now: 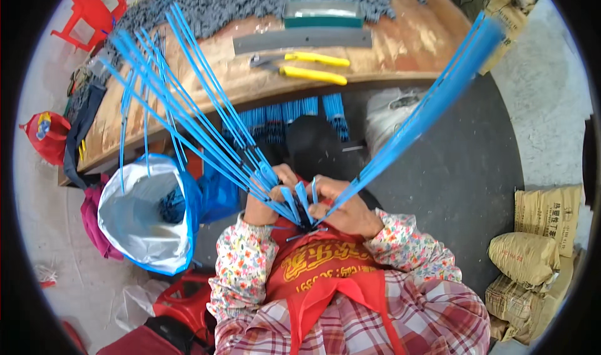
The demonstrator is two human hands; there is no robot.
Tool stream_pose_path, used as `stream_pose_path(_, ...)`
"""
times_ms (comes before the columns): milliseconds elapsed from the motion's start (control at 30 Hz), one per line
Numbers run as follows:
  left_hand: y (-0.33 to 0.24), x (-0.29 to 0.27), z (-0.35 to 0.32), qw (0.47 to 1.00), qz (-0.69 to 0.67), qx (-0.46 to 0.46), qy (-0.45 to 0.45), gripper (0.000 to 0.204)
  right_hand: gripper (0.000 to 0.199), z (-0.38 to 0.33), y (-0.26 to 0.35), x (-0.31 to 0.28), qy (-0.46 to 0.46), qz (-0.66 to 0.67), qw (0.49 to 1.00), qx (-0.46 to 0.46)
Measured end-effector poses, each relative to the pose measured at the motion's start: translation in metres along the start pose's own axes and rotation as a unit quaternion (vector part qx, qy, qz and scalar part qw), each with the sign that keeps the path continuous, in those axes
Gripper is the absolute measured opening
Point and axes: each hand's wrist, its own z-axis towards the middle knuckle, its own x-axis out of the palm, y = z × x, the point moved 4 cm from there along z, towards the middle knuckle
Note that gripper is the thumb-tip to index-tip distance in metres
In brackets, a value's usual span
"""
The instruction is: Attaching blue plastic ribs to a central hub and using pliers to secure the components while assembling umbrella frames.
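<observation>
My left hand [266,198] and my right hand [347,208] meet in front of my red apron, both closed on long blue plastic strips. One fan of blue strips [188,105] spreads from my left hand up and to the left. A tighter bundle of blue strips [432,101] runs from my right hand up to the right, blurred at its far end. The strips cross where my fingers meet, and short ends stick out between them.
A wooden workbench [400,36] ahead carries yellow-handled pliers [313,67], a grey metal bar [300,40], a green-edged tray [322,14] and a grey fibre pile [250,1]. A blue-and-white sack [147,220] stands open at my left. Tan sacks [532,255] lie at right.
</observation>
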Motion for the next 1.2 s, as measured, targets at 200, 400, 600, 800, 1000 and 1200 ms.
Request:
stream_pose_path(200,-0.004,0.01,0.002,0.996,-0.045,-0.057,-0.059,0.022,0.02,0.002,0.02,-0.009,0.054,-0.14,0.989,-0.004)
stream_pose_path(400,-0.005,-0.007,-0.002,0.991,-0.118,-0.05,-0.039,0.016,0.024,0.031,0.05,-0.059,0.013,-0.094,0.994,0.062)
stream_pose_path(600,-0.002,-0.024,-0.001,0.989,-0.013,-0.104,-0.102,0.017,0.025,0.13,0.093,-0.139,-0.13,-0.179,0.974,0.053)
stream_pose_path(800,0.007,-0.031,0.001,0.982,-0.052,-0.119,-0.138,0.024,0.018,0.285,0.094,-0.18,-0.121,-0.313,0.941,0.039)
stream_pose_path(1000,0.016,-0.039,-0.001,0.971,-0.072,-0.15,-0.169,0.04,0.021,0.42,0.07,-0.157,-0.136,-0.658,0.731,-0.119)
stream_pose_path(1200,0.012,-0.044,0.006,0.962,-0.093,-0.184,-0.181,0.038,0.021,0.485,0.048,-0.151,-0.136,-0.735,0.661,-0.065)
